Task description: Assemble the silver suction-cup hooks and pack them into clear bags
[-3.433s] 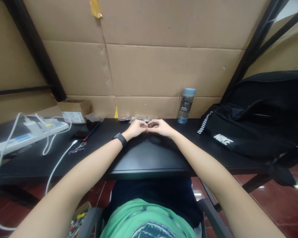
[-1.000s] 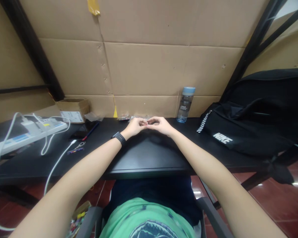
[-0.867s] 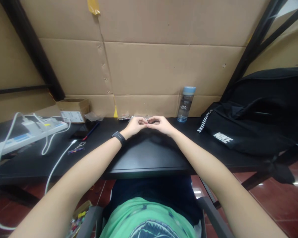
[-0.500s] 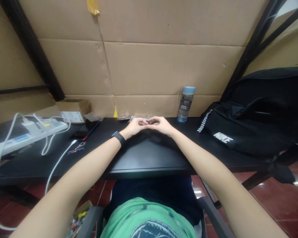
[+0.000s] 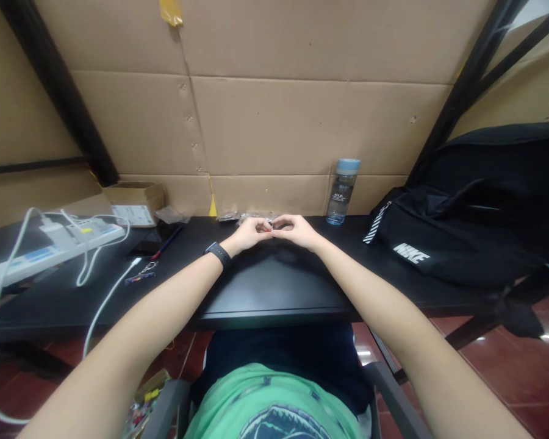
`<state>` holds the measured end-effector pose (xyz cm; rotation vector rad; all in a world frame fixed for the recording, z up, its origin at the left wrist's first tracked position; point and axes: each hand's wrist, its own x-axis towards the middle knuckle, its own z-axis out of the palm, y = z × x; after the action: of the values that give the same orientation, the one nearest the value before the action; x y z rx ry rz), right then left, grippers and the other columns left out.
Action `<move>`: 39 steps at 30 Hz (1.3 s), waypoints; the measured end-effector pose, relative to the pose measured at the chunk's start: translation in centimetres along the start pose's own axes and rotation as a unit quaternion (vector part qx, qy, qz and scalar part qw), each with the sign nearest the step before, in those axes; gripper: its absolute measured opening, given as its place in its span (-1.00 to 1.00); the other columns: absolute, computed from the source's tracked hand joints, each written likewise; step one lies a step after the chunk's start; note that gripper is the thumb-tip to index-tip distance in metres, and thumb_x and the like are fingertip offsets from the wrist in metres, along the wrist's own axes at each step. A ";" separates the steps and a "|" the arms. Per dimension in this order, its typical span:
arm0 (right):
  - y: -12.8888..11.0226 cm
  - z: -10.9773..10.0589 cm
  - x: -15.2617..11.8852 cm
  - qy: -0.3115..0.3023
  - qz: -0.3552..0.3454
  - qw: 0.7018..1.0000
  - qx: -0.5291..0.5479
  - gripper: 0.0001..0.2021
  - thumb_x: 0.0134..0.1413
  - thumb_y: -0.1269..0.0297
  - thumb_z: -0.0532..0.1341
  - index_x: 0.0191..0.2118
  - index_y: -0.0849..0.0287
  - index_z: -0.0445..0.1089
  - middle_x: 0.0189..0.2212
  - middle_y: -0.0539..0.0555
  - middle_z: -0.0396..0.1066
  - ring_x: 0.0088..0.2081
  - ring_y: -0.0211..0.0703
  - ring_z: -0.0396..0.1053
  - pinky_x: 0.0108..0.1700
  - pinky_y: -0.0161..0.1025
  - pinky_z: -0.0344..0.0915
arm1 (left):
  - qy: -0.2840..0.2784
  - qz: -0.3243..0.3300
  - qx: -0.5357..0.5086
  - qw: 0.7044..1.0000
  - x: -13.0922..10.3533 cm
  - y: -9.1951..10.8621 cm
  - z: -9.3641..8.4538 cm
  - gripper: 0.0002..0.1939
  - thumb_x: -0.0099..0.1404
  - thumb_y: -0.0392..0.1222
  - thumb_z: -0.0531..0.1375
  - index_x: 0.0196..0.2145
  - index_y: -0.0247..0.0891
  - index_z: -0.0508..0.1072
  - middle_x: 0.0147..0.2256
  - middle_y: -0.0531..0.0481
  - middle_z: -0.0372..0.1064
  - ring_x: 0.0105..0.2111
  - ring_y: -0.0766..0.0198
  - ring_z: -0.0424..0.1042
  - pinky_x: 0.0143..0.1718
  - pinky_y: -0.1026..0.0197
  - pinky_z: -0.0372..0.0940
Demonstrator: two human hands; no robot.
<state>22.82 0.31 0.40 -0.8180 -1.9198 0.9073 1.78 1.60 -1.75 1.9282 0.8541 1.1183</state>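
My left hand (image 5: 249, 235) and my right hand (image 5: 298, 231) meet fingertip to fingertip above the far middle of the black table (image 5: 274, 286). Both are closed in a pinch. Between the fingertips shows a tiny reddish piece (image 5: 269, 230), mostly covered by the fingers and too small to name. Just behind the hands, small clear plastic packets (image 5: 256, 216) lie along the foot of the cardboard wall. A dark watch (image 5: 218, 253) is strapped round my left wrist.
A clear water bottle (image 5: 341, 192) with a blue cap stands at the back right, beside a black backpack (image 5: 476, 213). On the left are a white power strip (image 5: 50, 253) with cables, a small cardboard box (image 5: 137, 203), a phone (image 5: 150, 242) and a keyring (image 5: 141, 274).
Both hands stay in almost the same place. A little more red shows at the left fingertips than before.
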 end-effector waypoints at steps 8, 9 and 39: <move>-0.2 0.0 -0.1 0.001 -0.003 1.000 -0.005 -0.60 -0.08 0.19 0.51 -0.11 0.26 0.57 -0.21 0.14 0.58 -0.22 -0.12 0.55 -0.06 -0.14 0.51 | -0.013 -0.005 0.020 1.000 0.1 -0.6 -0.2 -0.59 -0.01 0.06 0.51 -0.44 -0.31 0.52 -0.45 -0.06 0.56 -0.40 0.18 0.57 -0.21 0.12 0.45; -0.2 0.0 -0.1 0.001 -0.002 1.000 -0.005 -0.60 -0.08 0.19 0.51 -0.11 0.26 0.57 -0.21 0.14 0.58 -0.22 -0.12 0.55 -0.06 -0.14 0.51 | -0.014 -0.004 0.023 1.000 0.1 -0.7 -0.2 -0.61 0.00 0.05 0.51 -0.43 -0.31 0.52 -0.45 -0.06 0.56 -0.40 0.17 0.57 -0.21 0.11 0.46; 0.2 -0.1 0.1 -0.013 -0.001 1.000 -0.009 -0.60 -0.07 0.19 0.52 -0.10 0.25 0.56 -0.20 0.14 0.58 -0.25 -0.14 0.56 -0.08 -0.17 0.52 | 0.033 0.041 0.145 0.988 -0.2 0.4 -0.3 -0.78 0.17 -0.06 0.35 -0.41 -0.29 0.64 -0.39 -0.08 0.62 -0.36 0.11 0.56 -0.22 0.17 0.41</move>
<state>22.89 0.46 0.31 -0.8179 -1.9534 0.9046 1.47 1.30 -1.39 2.1909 1.0288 1.1631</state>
